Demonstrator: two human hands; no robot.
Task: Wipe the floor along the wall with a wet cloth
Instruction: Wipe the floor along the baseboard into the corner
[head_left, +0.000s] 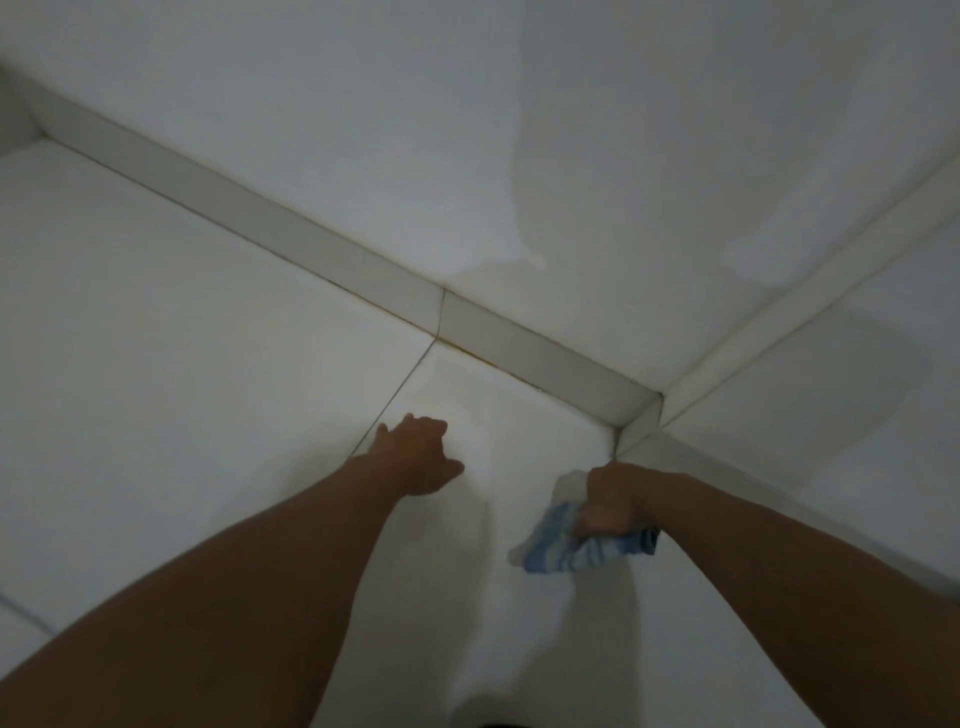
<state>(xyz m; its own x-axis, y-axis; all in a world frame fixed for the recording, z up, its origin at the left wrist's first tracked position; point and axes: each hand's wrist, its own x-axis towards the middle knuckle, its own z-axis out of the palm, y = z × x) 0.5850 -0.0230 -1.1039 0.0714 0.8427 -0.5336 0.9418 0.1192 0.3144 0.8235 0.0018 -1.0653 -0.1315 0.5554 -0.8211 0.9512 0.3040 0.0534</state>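
Observation:
My right hand (613, 501) is closed on a bunched blue-and-white striped cloth (561, 545), pressed onto the white tiled floor (208, 338) just in front of the corner where two walls meet. The cloth sticks out below and to the left of the fist. My left hand (418, 457) lies flat on the floor with fingers spread, to the left of the cloth and a short way from the skirting (519, 340). It holds nothing.
A pale tiled skirting runs diagonally from upper left to the corner (652, 410), and a second strip leads off to the upper right. White walls (467, 130) rise above it, with darker damp-looking patches. Grout lines cross the floor.

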